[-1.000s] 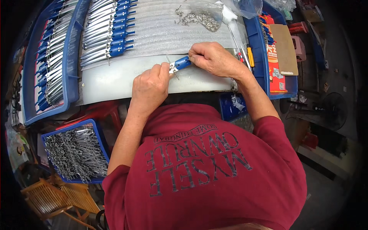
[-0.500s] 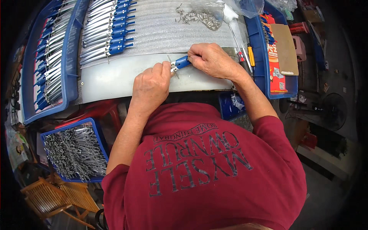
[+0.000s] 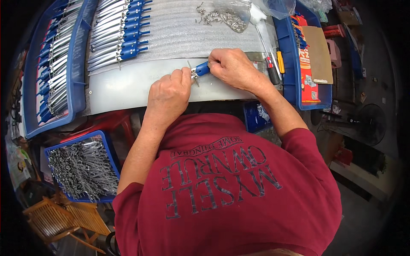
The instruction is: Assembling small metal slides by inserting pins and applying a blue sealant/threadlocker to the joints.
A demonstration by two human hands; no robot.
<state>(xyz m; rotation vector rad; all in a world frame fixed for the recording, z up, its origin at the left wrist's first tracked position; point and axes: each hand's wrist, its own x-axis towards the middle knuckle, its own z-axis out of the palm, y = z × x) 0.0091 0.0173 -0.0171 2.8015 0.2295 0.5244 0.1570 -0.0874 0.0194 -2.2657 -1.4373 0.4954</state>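
Between my hands, over the pale board (image 3: 124, 87), I hold a slim metal tool with a blue plastic end (image 3: 202, 68) and a thin pin sticking out crosswise. My left hand (image 3: 169, 91) is closed around its metal part, which is mostly hidden in the fist. The fingers of my right hand (image 3: 235, 70) pinch the tip of the blue end, and they cover that tip. A row of similar blue-ended metal tools (image 3: 130, 50) lies to the left on a grey foam sheet (image 3: 179, 30).
A blue tray (image 3: 78, 91) of similar tools stands at left. Below it sits a blue bin (image 3: 112, 158) of metal parts. Small metal pins (image 3: 232, 20) spill from a plastic bag at the back. Screwdrivers (image 3: 279, 62) lie beside the right blue tray (image 3: 292, 74). A wooden chair (image 3: 51, 219) stands lower left.
My right wrist and forearm have shifted slightly toward me and left, uncovering a dark screwdriver handle. Both hands keep their grip on the tool.
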